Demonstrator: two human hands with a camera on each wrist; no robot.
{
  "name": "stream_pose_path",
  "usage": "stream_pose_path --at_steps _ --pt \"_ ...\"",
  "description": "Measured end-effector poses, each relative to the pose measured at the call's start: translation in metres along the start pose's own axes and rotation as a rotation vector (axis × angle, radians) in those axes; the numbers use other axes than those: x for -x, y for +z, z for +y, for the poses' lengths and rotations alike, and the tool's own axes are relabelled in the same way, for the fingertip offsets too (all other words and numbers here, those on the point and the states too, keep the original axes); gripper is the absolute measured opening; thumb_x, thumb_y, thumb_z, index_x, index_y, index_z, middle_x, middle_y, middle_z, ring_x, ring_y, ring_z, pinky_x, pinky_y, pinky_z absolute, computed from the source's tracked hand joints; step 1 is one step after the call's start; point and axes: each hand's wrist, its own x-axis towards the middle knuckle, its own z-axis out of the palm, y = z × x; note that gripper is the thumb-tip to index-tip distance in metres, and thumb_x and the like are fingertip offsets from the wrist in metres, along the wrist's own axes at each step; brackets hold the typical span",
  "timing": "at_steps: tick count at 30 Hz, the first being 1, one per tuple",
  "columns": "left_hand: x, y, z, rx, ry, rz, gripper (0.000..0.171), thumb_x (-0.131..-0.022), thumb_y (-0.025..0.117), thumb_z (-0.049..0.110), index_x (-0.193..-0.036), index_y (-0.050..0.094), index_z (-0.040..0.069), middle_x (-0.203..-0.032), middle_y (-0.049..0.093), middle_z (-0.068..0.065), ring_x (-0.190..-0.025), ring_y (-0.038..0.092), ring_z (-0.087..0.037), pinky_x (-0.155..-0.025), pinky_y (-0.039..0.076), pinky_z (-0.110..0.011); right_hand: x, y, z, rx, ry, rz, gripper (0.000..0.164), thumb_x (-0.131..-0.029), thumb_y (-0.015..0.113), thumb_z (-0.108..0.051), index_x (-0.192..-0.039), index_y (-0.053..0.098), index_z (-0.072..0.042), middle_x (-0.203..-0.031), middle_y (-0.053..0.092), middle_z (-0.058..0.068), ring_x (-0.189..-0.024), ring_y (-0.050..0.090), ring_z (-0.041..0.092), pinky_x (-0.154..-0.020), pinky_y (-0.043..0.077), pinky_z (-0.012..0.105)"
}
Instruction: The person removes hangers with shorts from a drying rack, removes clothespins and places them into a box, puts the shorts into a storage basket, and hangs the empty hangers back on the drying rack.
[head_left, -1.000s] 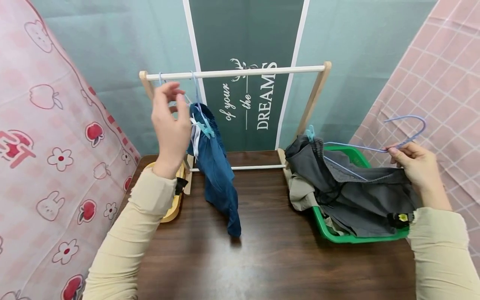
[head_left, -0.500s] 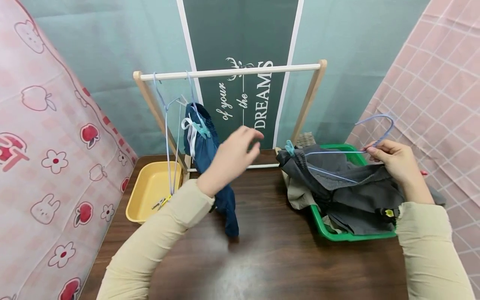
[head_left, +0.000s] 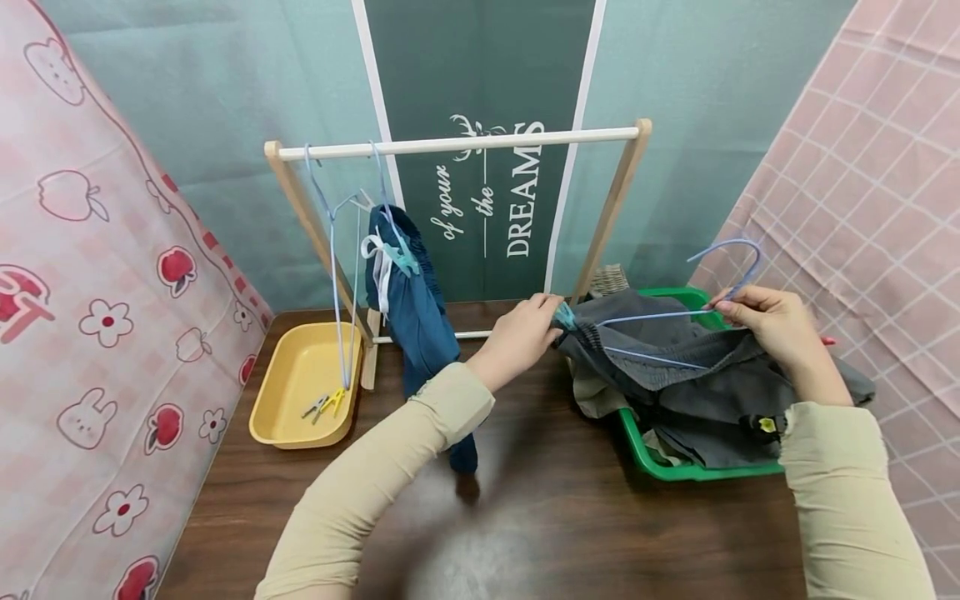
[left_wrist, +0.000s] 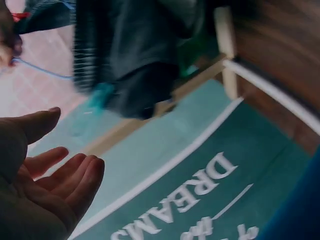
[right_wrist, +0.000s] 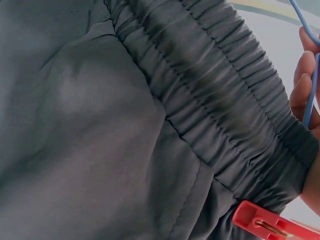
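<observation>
In the head view my right hand [head_left: 772, 325] pinches a blue wire hanger [head_left: 660, 315] just below its hook. Dark grey pants [head_left: 712, 392] with an elastic waistband hang from this hanger. A teal clothespin [head_left: 564, 316] grips their left waist end, and a red clothespin [right_wrist: 265, 220] sits on the other end in the right wrist view. My left hand [head_left: 521, 337] is at the teal clothespin. Its fingers are spread and loosely bent in the left wrist view, with a gap between the hand [left_wrist: 55, 185] and the blurred teal clothespin [left_wrist: 100, 97].
A rack with a white rod [head_left: 465, 143] stands at the back. Blue pants [head_left: 420, 325] and a bare hanger [head_left: 335, 275] hang at its left. A yellow tray [head_left: 273, 400] holds several clothespins [head_left: 326, 404]. A green basket [head_left: 675, 472] with folded clothes is under the grey pants.
My left hand has moved from the hangers at the rack's left, down and right to the teal clothespin. The right hand has carried the hanger and grey pants slightly left.
</observation>
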Motion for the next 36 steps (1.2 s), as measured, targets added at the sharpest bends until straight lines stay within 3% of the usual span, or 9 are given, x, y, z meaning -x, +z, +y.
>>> stream_pose_path --at_steps 4,8,12,18,22,25,28,32,36 --pt "-0.010 0.012 -0.009 0.048 0.004 -0.032 0.056 -0.099 0.052 0.022 -0.150 0.030 0.014 -0.148 0.043 -0.007 -0.132 0.048 -0.021 -0.097 0.049 -0.029 0.000 0.000 0.002 0.005 -0.006 0.007 0.030 -0.092 0.057 0.003 -0.076 0.073 -0.017 -0.080 0.070 -0.024 -0.073 0.062 -0.009 -0.063 0.048 0.007" --pt "-0.016 0.019 -0.011 0.088 0.019 -0.022 0.050 -0.098 0.053 0.026 -0.145 0.039 0.014 -0.143 0.050 -0.007 -0.128 0.052 -0.020 -0.096 0.050 -0.031 0.000 -0.001 0.004 0.010 -0.015 0.012 0.030 -0.091 0.057 0.004 -0.079 0.075 -0.016 -0.079 0.070 -0.024 -0.072 0.062 -0.010 -0.063 0.047 0.006" --pt "-0.018 0.024 -0.010 0.102 0.009 0.012 0.036 -0.098 0.051 0.030 -0.129 0.052 0.012 -0.123 0.061 -0.005 -0.111 0.061 -0.017 -0.085 0.052 -0.028 0.001 -0.001 0.006 0.023 -0.020 0.013 0.027 -0.091 0.058 0.003 -0.079 0.075 -0.015 -0.080 0.071 -0.024 -0.076 0.063 -0.010 -0.065 0.048 0.006" --pt "-0.014 0.032 -0.008 0.138 -0.005 0.122 0.020 -0.098 0.050 0.027 -0.113 0.052 0.013 -0.104 0.062 -0.004 -0.094 0.063 -0.015 -0.073 0.052 -0.027 0.000 0.003 0.005 0.061 -0.003 0.057 0.022 -0.092 0.060 -0.003 -0.079 0.075 -0.015 -0.081 0.070 -0.026 -0.078 0.062 -0.011 -0.067 0.047 0.004" --pt "-0.010 0.036 -0.008 0.270 -0.008 0.217 0.015 -0.098 0.050 0.023 -0.109 0.052 0.013 -0.103 0.061 -0.005 -0.093 0.064 -0.017 -0.077 0.052 -0.026 0.000 0.005 0.005 0.061 0.007 0.111 0.027 -0.091 0.060 -0.002 -0.076 0.073 -0.020 -0.079 0.069 -0.028 -0.072 0.062 -0.011 -0.064 0.047 0.004" --pt "-0.009 0.037 -0.008 0.371 -0.016 0.278 0.014 -0.097 0.051 0.021 -0.108 0.054 0.011 -0.105 0.063 -0.006 -0.098 0.065 -0.018 -0.080 0.053 -0.026 0.000 0.004 0.006 -0.039 0.013 0.116 0.027 -0.091 0.060 0.000 -0.076 0.074 -0.018 -0.079 0.071 -0.024 -0.069 0.062 -0.008 -0.063 0.047 0.005" --pt "-0.010 0.038 -0.008 0.460 -0.040 0.325 0.014 -0.096 0.054 0.019 -0.106 0.057 0.011 -0.107 0.066 -0.006 -0.102 0.066 -0.018 -0.082 0.053 -0.024 0.001 0.004 0.008 -0.063 0.019 0.135 0.028 -0.091 0.060 0.001 -0.077 0.075 -0.019 -0.079 0.071 -0.023 -0.068 0.062 -0.008 -0.062 0.047 0.005" --pt "-0.011 0.038 -0.009 0.604 -0.111 0.366 0.013 -0.094 0.059 0.018 -0.101 0.062 0.008 -0.101 0.069 -0.008 -0.093 0.067 -0.018 -0.074 0.051 -0.019 0.001 0.004 0.010 -0.074 0.012 0.154 0.029 -0.091 0.060 0.002 -0.078 0.076 -0.019 -0.078 0.070 -0.023 -0.067 0.062 -0.008 -0.061 0.047 0.005" --pt "-0.012 0.038 -0.012 0.762 -0.185 0.381 0.014 -0.092 0.062 0.017 -0.096 0.064 0.004 -0.095 0.071 -0.012 -0.085 0.066 -0.020 -0.066 0.047 -0.016 0.000 0.003 0.012 -0.161 -0.002 0.145 0.028 -0.090 0.059 0.004 -0.080 0.076 -0.016 -0.078 0.072 -0.019 -0.068 0.064 -0.007 -0.061 0.047 0.005"
